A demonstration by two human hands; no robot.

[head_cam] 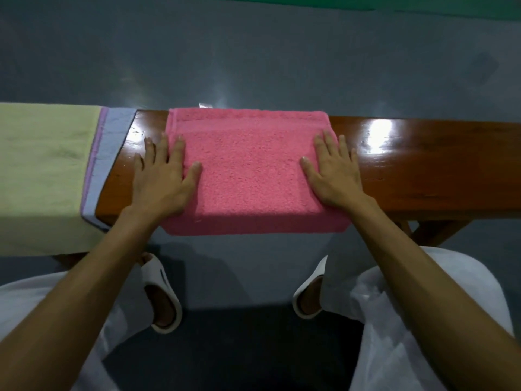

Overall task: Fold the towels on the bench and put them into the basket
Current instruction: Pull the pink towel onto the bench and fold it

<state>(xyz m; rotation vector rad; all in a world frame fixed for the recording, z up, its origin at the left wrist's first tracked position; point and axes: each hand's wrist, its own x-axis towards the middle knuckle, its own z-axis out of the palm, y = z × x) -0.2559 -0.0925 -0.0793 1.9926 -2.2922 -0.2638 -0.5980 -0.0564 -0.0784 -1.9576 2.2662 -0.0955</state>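
- Through the head camera I see the pink terry towel [251, 176] folded into a thick rectangle; it lies across the middle of the glossy brown wooden worktop [423, 165]; its far hem reaches the worktop's far edge and its near edge hangs slightly over the front edge.
- My left grip [162, 179] is a bare hand lying flat with straight, spread fingers, holding nothing; its thumb and forefinger press on the towel's left edge, while the outer fingers rest on the bare wood just beside it.
- My right grip [332, 173] is likewise flat and unclenched, fingers straight; palm and thumb press on the towel's right edge; the little finger lies past that edge, over the wood.
- At the left end of the worktop a pale yellow-green towel [42, 170] is draped over the top and down the front; under it a lilac cloth edge [97, 153] and a light blue towel [114, 136] peek out on its right side, apart from the pink one.
- Below the worktop I see loose white trousers [423, 320] and two white slide sandals [162, 292] on the grey floor [253, 66]; bright lamp reflections sit on the wood either side of the pink towel.
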